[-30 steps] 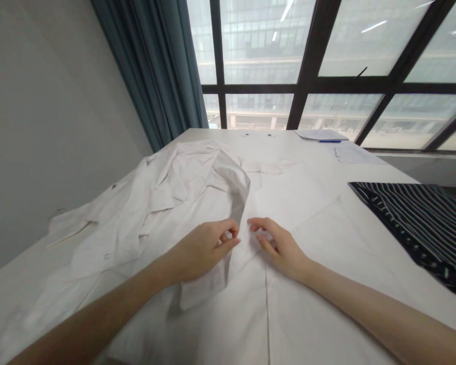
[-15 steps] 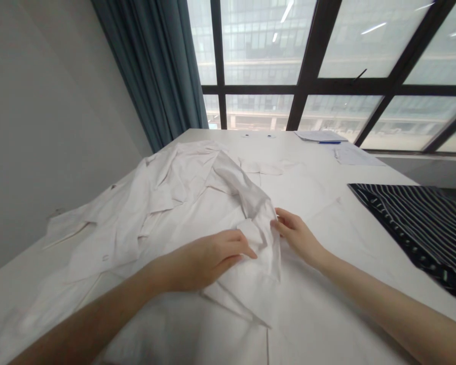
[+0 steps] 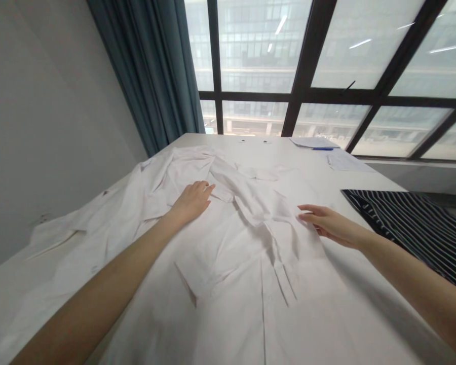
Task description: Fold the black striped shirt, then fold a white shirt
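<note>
A white shirt (image 3: pixel 228 243) lies spread and wrinkled over the table, its sleeve folded loosely across the middle. My left hand (image 3: pixel 195 200) reaches over the upper part of the shirt, fingers slightly bent and apart, near a crease; I cannot tell whether it touches the cloth. Beside the shirt's right edge is my right hand (image 3: pixel 329 223), with its fingers extended and a gap between them. No cloth shows gripped in either hand. More white garment fabric (image 3: pixel 125 218) is bunched along the left side.
Black-and-white striped cloth (image 3: pixel 414 223) lies on the right of the white table (image 3: pixel 251 149). Papers (image 3: pixel 313 142) and a blue pen (image 3: pixel 322 149) are at the far edge, before the windows. A blue curtain (image 3: pixel 152 71) hangs by the left wall.
My left hand has moved up and left over the shirt. My right hand has let go of the fabric and shifted right. The sleeve now lies flatter, spread farther to the right.
</note>
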`<state>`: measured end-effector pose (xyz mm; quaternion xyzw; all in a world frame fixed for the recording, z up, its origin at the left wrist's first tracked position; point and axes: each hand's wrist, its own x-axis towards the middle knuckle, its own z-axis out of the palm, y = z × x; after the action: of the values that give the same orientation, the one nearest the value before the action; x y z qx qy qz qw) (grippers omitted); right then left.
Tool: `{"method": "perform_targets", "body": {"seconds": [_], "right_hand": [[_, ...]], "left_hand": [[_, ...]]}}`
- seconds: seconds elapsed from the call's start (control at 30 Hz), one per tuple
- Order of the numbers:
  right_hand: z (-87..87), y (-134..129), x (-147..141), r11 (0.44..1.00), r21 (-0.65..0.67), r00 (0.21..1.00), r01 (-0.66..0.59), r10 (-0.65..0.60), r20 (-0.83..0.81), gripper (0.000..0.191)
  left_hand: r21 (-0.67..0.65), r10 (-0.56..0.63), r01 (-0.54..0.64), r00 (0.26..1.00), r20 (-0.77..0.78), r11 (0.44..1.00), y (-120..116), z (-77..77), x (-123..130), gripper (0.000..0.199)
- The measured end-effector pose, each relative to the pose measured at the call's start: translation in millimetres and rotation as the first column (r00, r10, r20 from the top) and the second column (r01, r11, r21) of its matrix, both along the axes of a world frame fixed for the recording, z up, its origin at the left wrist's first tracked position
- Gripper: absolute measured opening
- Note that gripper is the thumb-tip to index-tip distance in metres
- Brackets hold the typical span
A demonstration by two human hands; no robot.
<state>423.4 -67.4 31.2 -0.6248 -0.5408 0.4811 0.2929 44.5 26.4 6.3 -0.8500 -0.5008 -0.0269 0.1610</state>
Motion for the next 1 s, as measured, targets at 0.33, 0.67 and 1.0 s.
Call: {"method": "perform_targets", "body": {"seconds": [0.33, 0.67, 1.0], "right_hand": [[-1.3, -56.8, 23.9, 0.987, 0.023, 0.986, -0.159, 0.157, 0.06, 0.059], [-15.5, -63.6, 55.5, 0.99, 0.129, 0.967, -0.057, 0.023, 0.253, 0.063], [-41.7, -80.2, 65.1, 0.994, 0.107, 0.966, -0.032, 0.003, 0.259, 0.074]], "left_hand": [[0.064, -0.012, 0.014, 0.999, -0.047, 0.998, 30.2, -1.3, 10.1, 0.034], [0.055, 0.234, -0.243, 0.963, 0.132, 0.969, 36.0, -2.6, -29.9, 0.034], [0.149, 0.268, -0.291, 0.951, 0.156, 0.945, 25.4, -8.8, -28.2, 0.037]]}}
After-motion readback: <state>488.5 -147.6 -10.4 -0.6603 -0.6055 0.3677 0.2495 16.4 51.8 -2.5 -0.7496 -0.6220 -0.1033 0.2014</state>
